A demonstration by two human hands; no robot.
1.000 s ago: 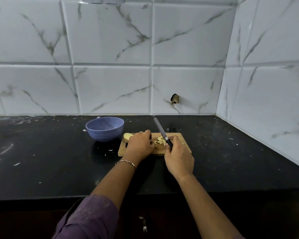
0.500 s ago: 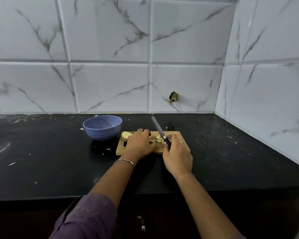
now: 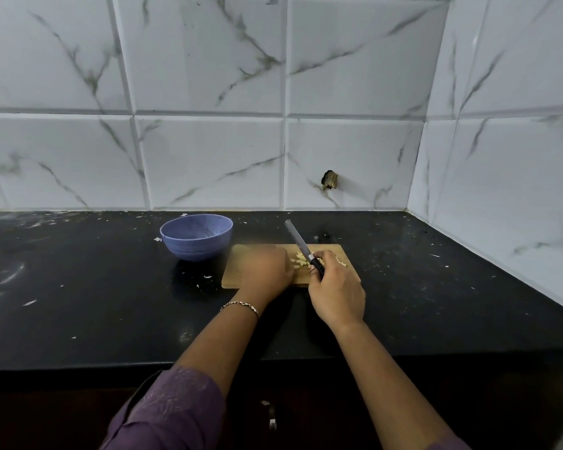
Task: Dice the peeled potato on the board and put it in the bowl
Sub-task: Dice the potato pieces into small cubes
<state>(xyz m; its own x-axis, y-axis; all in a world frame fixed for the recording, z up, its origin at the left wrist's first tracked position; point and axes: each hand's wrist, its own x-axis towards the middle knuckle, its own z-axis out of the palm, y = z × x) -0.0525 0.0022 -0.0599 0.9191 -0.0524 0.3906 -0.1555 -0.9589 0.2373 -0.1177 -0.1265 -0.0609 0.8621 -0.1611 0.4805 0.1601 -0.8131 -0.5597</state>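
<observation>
While a small heap of diced potato (image 3: 301, 259) lies on the board (image 3: 333, 250), any uncut remainder is hidden under the blurred left grip (image 3: 267, 267); cannot tell whether its fingers hold anything. Right grip (image 3: 335, 290) is curled round the handle of the knife (image 3: 298, 240), blade angled away over the pieces. Bowl (image 3: 195, 237), just left of the board on the counter (image 3: 78, 287), looks empty: dicing judged partway, transfer not begun.

1 head-worn camera looks forward and down across the black counter (image 3: 78, 287) toward the tiled wall (image 3: 208, 157).
</observation>
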